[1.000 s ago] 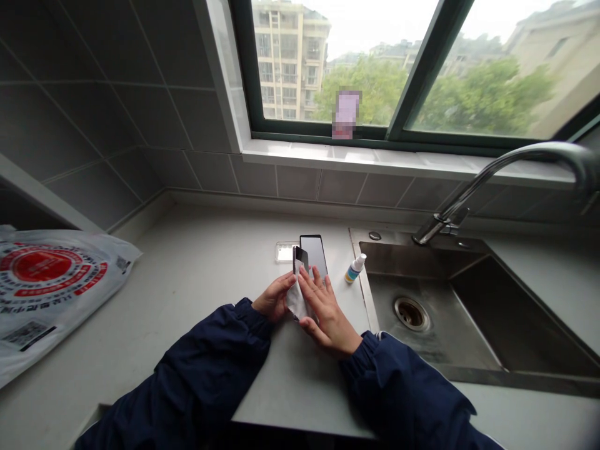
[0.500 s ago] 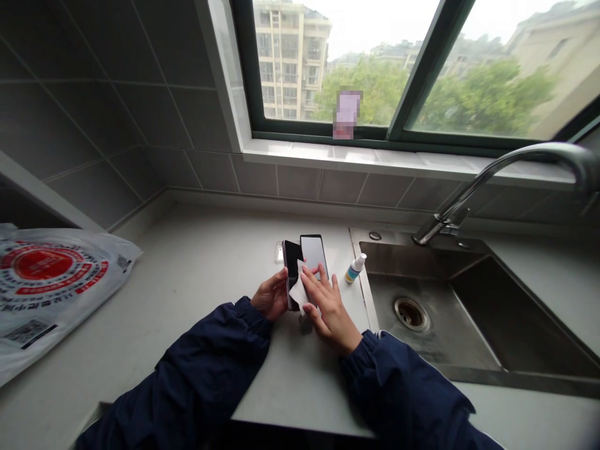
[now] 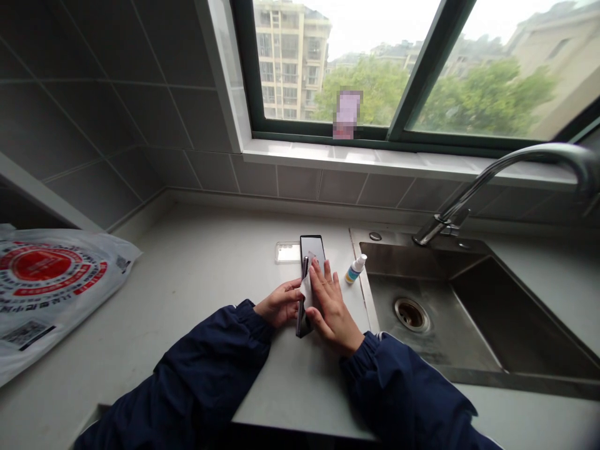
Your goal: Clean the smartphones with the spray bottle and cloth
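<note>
My left hand [image 3: 280,304] is closed on a dark smartphone [image 3: 300,327], gripping it by its left side. The phone is tilted up on edge above the counter. A pale cleaning cloth [image 3: 306,289] lies against the phone's screen side, under my right hand [image 3: 332,310]. The right fingers are stretched along the cloth, pressing it to the phone, and they hide part of both. Just behind, a flat rectangular device with a pale face and dark rim [image 3: 310,242] lies on the counter, partly covered by my right fingers. A clear phone case [image 3: 287,252] lies to its left.
A small white spray bottle [image 3: 355,269] stands right of my hands, by the rim of the steel sink [image 3: 367,294]. A chrome faucet [image 3: 469,187] arches over the basin. At the left, a printed plastic bag [image 3: 51,281] rests on the white counter [image 3: 197,262].
The phone has turned onto its edge and come lower and to the right, uncovering more of the clear case. My left hand has shifted right with it. The right hand stays on the cloth.
</note>
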Demonstrator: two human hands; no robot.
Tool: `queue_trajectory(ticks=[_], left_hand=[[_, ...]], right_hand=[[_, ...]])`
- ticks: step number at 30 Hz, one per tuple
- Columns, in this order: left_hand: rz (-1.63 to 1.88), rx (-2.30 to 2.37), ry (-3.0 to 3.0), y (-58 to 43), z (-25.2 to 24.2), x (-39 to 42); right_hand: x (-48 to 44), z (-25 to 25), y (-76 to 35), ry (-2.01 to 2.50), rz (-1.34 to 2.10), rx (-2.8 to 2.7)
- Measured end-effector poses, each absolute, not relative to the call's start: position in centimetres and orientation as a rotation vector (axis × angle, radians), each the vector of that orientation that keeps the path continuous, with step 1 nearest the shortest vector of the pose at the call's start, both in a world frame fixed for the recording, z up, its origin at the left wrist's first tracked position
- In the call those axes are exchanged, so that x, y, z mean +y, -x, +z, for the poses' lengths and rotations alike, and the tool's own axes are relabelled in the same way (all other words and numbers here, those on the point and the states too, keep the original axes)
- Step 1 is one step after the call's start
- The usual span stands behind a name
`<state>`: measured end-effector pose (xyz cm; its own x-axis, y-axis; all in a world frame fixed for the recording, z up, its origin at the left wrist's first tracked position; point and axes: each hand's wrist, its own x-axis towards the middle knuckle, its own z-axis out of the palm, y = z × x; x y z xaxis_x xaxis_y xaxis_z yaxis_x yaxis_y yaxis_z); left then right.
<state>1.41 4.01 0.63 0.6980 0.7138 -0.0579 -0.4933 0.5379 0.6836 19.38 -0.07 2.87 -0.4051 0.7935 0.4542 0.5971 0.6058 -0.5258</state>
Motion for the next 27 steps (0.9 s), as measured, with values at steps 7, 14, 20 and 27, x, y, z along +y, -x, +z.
queue_trajectory(ticks=[7, 14, 20, 27], left_hand=[[0.839, 0.371, -0.513, -1.2, 2.3, 4.2], [0.9, 0.401, -0.419, -0.8, 3.0, 4.7], [0.819, 0.455, -0.519, -1.5, 2.0, 4.0], [0.735, 0.359, -0.703, -1.5, 0.7, 3.9]], right_hand=[[-0.7, 3.5, -19.2, 0.909, 0.386, -2.291], [-0.7, 3.3, -19.2, 0.865, 0.394, -2.301], [-0.4, 3.3, -19.3, 0.984, 0.38, -2.253], [-0.1, 3.0, -19.3, 1.093, 0.356, -2.14]])
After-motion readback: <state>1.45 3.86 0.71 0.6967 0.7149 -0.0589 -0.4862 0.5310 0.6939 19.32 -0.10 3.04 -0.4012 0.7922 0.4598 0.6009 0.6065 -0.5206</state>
